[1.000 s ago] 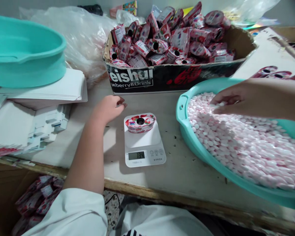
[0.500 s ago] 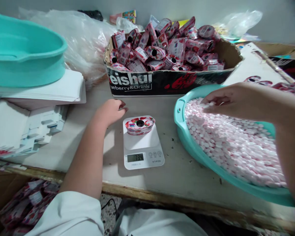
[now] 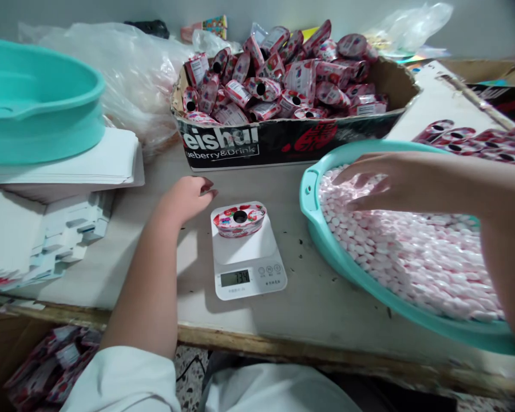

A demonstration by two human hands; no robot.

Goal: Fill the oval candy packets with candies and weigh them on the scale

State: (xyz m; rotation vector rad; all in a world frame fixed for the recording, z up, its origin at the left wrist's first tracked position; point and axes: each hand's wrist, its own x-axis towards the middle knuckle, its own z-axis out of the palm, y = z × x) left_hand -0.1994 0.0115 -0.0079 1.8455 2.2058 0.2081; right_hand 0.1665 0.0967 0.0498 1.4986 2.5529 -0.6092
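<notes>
A small white kitchen scale [image 3: 246, 257] stands on the table with a red-and-white oval candy tin [image 3: 239, 218] on its pan; the display reads 734. My left hand [image 3: 187, 196] rests on the table just left of the tin, fingers curled in with nothing visible in them. My right hand [image 3: 380, 182] reaches into the teal basin [image 3: 315, 223] at the right and lies over the heap of pink and white candies [image 3: 412, 252]. Its fingers are bent down into the candies and somewhat blurred.
A black cardboard box [image 3: 283, 137] heaped with the same oval tins [image 3: 283, 74] stands behind the scale. Another teal basin [image 3: 38, 109] sits on stacked white flat cartons [image 3: 68, 171] at the left. More tins [image 3: 476, 140] lie at the right, and a clear plastic bag [image 3: 133, 68] behind.
My right hand has slid a little left and lower over the candies. My left hand and the tin on the scale have stayed put; the view has shifted slightly.
</notes>
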